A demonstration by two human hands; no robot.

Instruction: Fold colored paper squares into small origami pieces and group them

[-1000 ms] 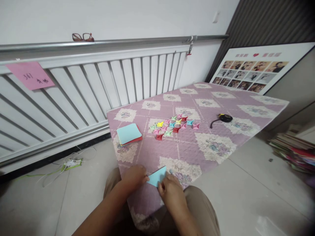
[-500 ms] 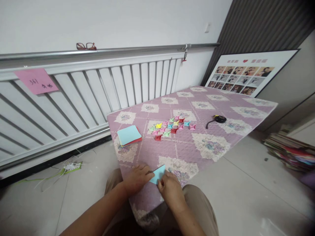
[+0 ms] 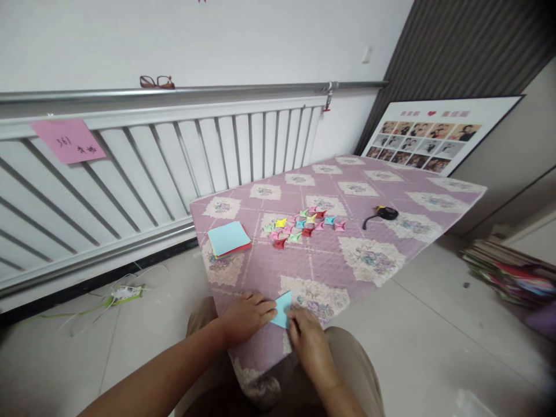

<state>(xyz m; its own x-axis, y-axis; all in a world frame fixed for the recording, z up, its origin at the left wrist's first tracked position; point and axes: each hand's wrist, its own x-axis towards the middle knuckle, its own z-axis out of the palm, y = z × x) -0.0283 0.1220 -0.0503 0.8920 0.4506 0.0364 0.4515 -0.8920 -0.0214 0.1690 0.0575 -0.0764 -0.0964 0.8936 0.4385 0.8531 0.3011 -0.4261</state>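
A small folded piece of light blue paper [image 3: 283, 311] lies near the front corner of the cloth-covered table, between my two hands. My left hand [image 3: 248, 315] rests flat on its left side, fingers stretched over the paper. At the paper's right edge, my right hand [image 3: 305, 330] has its fingers curled and pinched together, touching the edge. Farther up the table lie several small folded paper shapes [image 3: 308, 231] in red, pink, green, yellow and blue. To the left sits a stack of coloured paper sheets [image 3: 229, 237], light blue on top with red below.
A black tape measure [image 3: 386, 213] with a strap lies on the floral tablecloth [image 3: 321, 260]. Behind the table runs a white radiator [image 3: 221, 150] with eyeglasses [image 3: 157, 82] on the pipe above. A photo board [image 3: 443, 136] leans at the back right. A power strip [image 3: 127, 294] is on the floor.
My left hand has slid slightly right over the paper. My right hand has shifted right and its thumb has come off the paper's face to the right edge.
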